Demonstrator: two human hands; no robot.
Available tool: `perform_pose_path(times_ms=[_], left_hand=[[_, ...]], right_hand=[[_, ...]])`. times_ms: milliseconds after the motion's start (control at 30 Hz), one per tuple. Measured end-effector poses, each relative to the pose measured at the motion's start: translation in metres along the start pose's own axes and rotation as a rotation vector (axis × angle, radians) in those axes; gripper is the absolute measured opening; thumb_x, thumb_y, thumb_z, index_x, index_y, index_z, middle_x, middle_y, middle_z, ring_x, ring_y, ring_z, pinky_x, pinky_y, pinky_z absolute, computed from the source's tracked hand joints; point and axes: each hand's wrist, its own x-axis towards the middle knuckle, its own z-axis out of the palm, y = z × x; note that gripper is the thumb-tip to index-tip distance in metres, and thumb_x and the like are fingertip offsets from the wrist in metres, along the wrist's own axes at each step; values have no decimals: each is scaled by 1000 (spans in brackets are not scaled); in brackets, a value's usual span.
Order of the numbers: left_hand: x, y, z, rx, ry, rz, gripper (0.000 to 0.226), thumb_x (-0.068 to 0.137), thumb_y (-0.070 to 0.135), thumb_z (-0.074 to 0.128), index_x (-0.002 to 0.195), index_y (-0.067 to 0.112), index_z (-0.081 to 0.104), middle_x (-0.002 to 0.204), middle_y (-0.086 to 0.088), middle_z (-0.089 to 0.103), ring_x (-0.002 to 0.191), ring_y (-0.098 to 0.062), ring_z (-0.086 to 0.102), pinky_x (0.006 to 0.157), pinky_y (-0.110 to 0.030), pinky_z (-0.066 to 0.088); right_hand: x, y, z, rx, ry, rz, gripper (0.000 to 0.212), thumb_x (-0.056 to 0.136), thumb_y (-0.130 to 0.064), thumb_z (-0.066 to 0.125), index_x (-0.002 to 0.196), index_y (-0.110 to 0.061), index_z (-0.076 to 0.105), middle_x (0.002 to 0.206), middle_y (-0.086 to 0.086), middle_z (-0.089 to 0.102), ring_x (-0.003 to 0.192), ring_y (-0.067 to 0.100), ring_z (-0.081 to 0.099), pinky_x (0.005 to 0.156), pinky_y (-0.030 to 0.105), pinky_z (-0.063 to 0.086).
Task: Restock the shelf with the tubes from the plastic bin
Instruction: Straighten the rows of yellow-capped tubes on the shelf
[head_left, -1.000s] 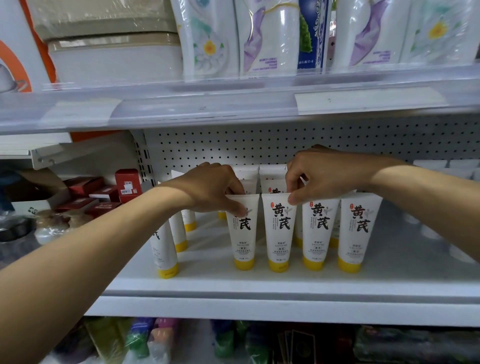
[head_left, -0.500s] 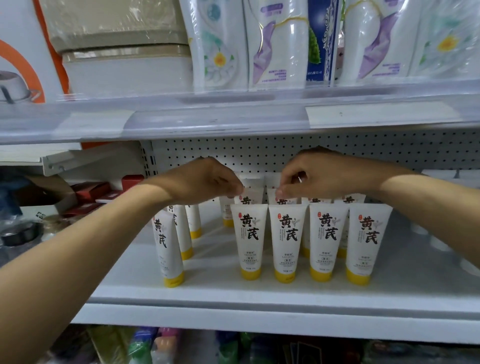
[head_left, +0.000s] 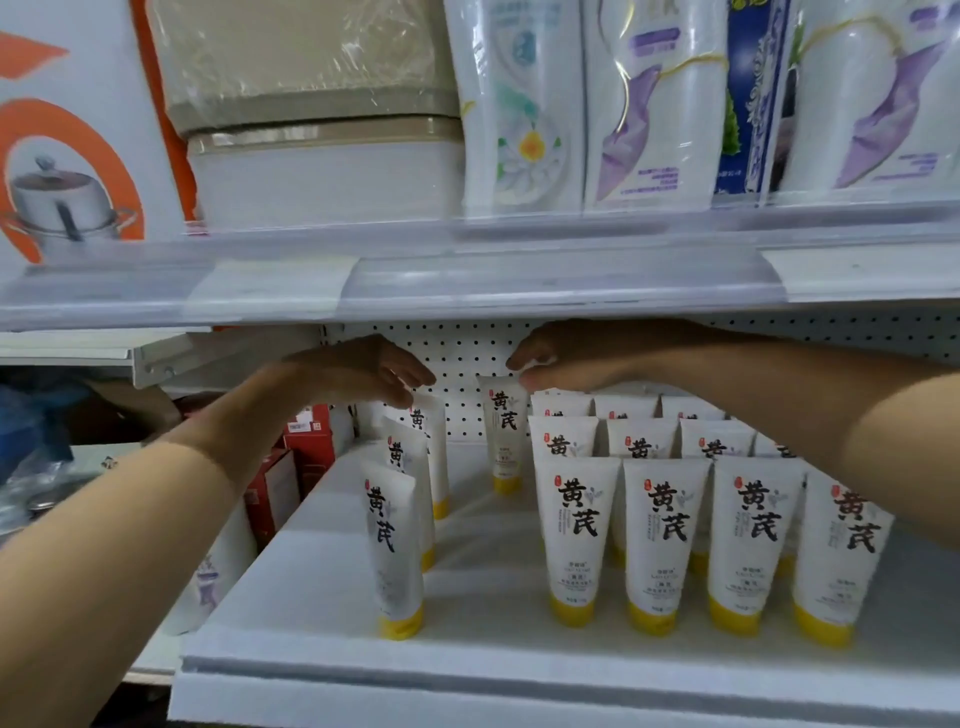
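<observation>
White shelf (head_left: 483, 654) carries tubes (head_left: 576, 540) standing cap-down in rows. Placement step, judged: right hand (head_left: 566, 358) pinches the top of 1 rear tube (head_left: 501, 431). Left hand (head_left: 358, 369), fingers loosely straight, hovers over the left column (head_left: 392, 545). No bin is in view. Next move: release, align, fetch more.

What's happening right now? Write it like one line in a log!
step: arranging tubes on shelf | left hand: open, over left row | right hand: at top of lone back tube, grip unclear | front row: four upright
</observation>
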Motion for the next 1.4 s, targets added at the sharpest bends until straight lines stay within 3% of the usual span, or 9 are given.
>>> perform_pose_path(times_ms=[100,300,467,600,767,900,1100,1300,1400], left_hand=[[10,-3,3,-13,-33,41,41,85,14,70,123,29,62,121,10,63,110,-7,58,92,-20,42],[22,4,12,22,34,101,11,83,21,73,94,25,72,86,6,75,72,-9,72,71,-23,55],[33,28,22,12,22,129,16,83,24,73,98,20,73,87,6,75,71,-8,72,77,-24,55],[46,39,26,20,10,161,17,80,26,76,96,20,75,83,6,75,74,-13,72,76,-29,59],[58,47,32,44,8,177,26,78,26,77,102,15,74,81,9,73,79,-18,72,75,-33,60],[59,53,33,34,11,203,23,79,24,76,100,14,75,82,5,74,77,-18,71,69,-26,59],[57,57,35,-21,2,228,24,80,16,76,103,10,74,87,1,74,78,-11,68,70,-25,59],[55,58,37,-42,-5,231,23,80,15,76,102,10,74,89,0,74,80,-12,68,72,-26,59],[54,59,37,-24,-7,230,20,82,16,74,102,13,75,86,6,72,77,-9,66,69,-23,58]], right_hand=[[4,4,-2,-1,5,3,29,95,-32,53,105,-9,67,111,12,67,102,28,61,87,35,48],[11,7,5,-2,-31,33,32,96,-30,52,98,0,65,107,23,64,100,39,58,87,43,49],[9,11,7,2,-46,91,35,96,-28,52,92,5,62,101,30,60,95,44,55,84,49,48],[10,20,11,-17,-28,158,33,94,-28,54,103,1,68,105,25,66,98,41,62,90,48,50],[0,18,8,15,-80,116,26,96,-22,53,110,-10,71,112,2,70,100,17,64,94,31,50],[3,16,12,4,-72,94,27,94,-16,55,117,-14,69,116,-5,67,96,6,58,86,17,43],[6,19,18,-30,-70,79,22,91,-8,54,101,-11,73,85,-15,65,72,0,56,60,2,38],[9,23,21,-48,-88,78,19,89,-7,53,94,2,70,91,11,72,67,8,51,56,9,37],[8,20,20,-47,-96,75,19,90,-6,54,95,-5,73,77,-8,67,62,1,50,55,2,36]])
